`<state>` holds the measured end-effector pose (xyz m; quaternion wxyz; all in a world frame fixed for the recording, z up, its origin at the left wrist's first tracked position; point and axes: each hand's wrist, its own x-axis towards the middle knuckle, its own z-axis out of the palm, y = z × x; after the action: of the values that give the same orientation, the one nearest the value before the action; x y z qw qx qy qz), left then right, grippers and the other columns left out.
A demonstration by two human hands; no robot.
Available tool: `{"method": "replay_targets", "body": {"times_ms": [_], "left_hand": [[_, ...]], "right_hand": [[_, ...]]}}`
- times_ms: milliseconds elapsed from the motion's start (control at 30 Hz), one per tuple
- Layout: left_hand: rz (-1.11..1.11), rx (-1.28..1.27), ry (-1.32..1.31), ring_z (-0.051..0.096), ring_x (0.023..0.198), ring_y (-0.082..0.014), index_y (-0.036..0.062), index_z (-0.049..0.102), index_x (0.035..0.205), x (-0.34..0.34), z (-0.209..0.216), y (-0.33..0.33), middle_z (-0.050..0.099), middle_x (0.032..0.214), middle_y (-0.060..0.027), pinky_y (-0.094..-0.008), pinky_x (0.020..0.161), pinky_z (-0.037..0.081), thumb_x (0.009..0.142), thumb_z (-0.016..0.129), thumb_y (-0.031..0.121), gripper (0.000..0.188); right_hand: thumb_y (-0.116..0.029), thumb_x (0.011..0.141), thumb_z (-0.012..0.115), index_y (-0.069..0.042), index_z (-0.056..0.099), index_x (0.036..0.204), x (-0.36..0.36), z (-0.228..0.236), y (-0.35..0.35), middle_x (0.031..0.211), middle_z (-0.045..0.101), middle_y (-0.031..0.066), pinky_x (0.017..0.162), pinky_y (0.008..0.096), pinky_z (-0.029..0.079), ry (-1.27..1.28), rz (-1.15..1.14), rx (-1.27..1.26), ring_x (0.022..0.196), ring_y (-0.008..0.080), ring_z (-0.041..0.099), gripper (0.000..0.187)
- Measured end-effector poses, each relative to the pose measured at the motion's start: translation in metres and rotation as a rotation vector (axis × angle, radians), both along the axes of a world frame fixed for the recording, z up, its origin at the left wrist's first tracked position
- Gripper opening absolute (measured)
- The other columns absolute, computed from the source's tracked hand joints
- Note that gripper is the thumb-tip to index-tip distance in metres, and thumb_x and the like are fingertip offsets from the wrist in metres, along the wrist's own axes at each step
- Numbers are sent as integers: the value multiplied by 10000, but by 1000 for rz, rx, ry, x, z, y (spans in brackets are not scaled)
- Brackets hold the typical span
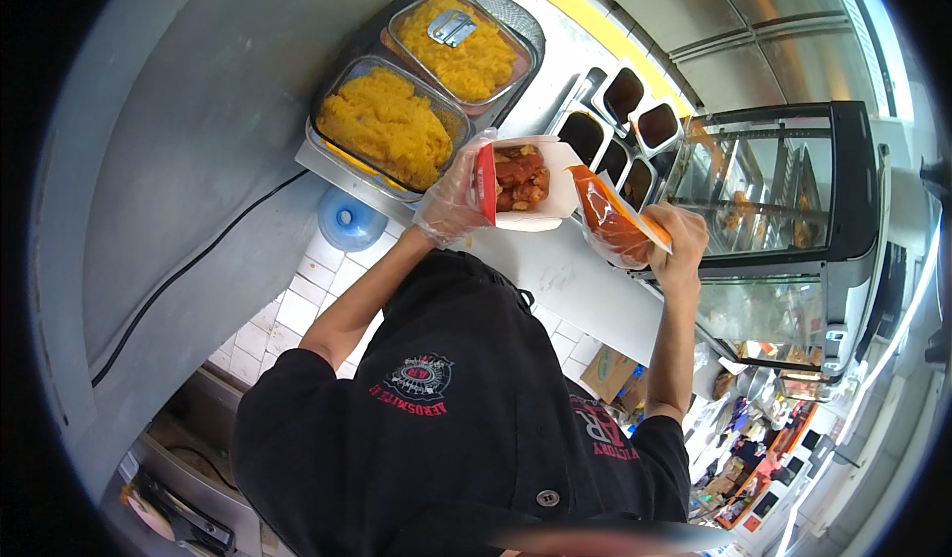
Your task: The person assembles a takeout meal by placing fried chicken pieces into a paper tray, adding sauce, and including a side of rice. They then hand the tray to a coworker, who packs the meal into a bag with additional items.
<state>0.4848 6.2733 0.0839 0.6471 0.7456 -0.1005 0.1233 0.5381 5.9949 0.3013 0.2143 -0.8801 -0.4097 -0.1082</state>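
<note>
My left hand (452, 200), in a clear plastic glove, is wrapped round the side of a red and white paper food box (560, 182). Its flaps stand up, and inside lie sauce-coated pieces of fried food (520, 178), perhaps chicken. Just right of the box, my right hand (680, 244) looks bare and grips one end of a clear and orange pouch of orange-red sauce (607, 222). The pouch's other end tilts up to the box's right flap; whether the two touch, I cannot tell.
Two trays of yellow breaded food, a far tray (461, 56) and a near tray (385, 125), sit at the upper left. Several white-rimmed sauce tubs (583, 132) stand beyond the pouch. A glass display case (764, 185) is at right. Below the counter shows a blue water bottle (349, 220).
</note>
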Motion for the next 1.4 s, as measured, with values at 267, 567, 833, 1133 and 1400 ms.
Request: {"method": "replay_targets", "body": {"times_ms": [267, 567, 833, 1133, 1400], "left_hand": [[6, -1, 19, 430, 1456, -375, 65, 324, 1519, -2, 1, -4, 405, 1563, -218, -416, 1185, 402, 693, 945, 193, 1042], [-24, -85, 56, 441, 1439, -294, 85, 272, 1553, -2, 6, -5, 376, 1574, -165, -408, 1173, 413, 658, 971, 154, 1137], [23, 14, 112, 430, 1432, -286, 82, 251, 1562, -5, 19, -2, 399, 1540, -150, -425, 1183, 393, 615, 991, 149, 1204], [54, -252, -14, 517, 1366, -262, 61, 232, 1579, -5, 25, 13, 462, 1497, -144, -395, 1146, 460, 655, 955, 35, 1173], [162, -429, 215, 560, 1289, -259, 72, 285, 1522, -37, -38, 71, 512, 1420, -137, -395, 1099, 502, 651, 946, 12, 1095]], "right_hand": [[-281, 1047, 580, -3, 598, 907, -6, -16, 5, 811, 691, 162, 645, 362, 531, -38, 12, 413, 694, 286, 674, 312], [-453, 1100, 466, 15, 573, 1042, -12, -42, 27, 998, 662, 194, 758, 329, 517, 124, -167, 1186, 882, 240, 647, 484], [-490, 1114, 409, -125, 570, 940, 3, -39, 56, 745, 513, 8, 600, 267, 455, 294, -196, 1687, 661, 113, 509, 435], [-457, 1111, 449, -110, 531, 1023, 23, -42, 47, 735, 522, 5, 539, 271, 397, 174, -612, 1796, 618, 116, 478, 367], [-310, 1129, 439, 29, 557, 863, 125, -27, 64, 708, 541, 56, 653, 327, 411, -201, -638, 1093, 705, 129, 466, 447]]}}
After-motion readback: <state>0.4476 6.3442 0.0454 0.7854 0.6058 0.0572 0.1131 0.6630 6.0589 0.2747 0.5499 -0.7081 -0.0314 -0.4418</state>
